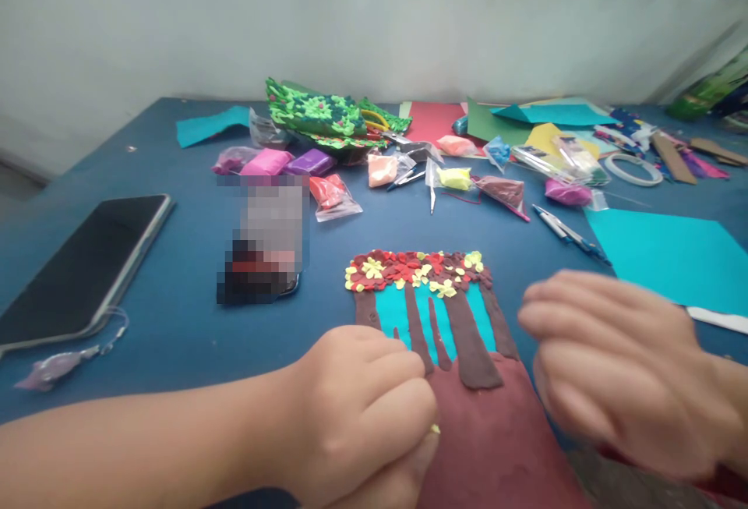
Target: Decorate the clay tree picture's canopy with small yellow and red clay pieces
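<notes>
A clay picture (449, 337) lies on the blue table (175, 322) in front of me: brown clay trunk and branches on turquoise card, topped with red and yellow clay flowers. My left hand (362, 408) is curled in a fist at the picture's lower left edge, with a tiny yellow bit of clay showing at its fingertips. My right hand (619, 372), blurred by motion, hovers with bent fingers just right of the picture, apart from it; what it holds, if anything, is hidden.
A black phone (82, 267) lies at the left, a second blurred device (262, 248) near the middle. Behind are several bags of coloured clay (327, 193), a green clay model (321, 115), coloured paper sheets (666, 256), a pen (569, 236) and a tape roll (634, 170).
</notes>
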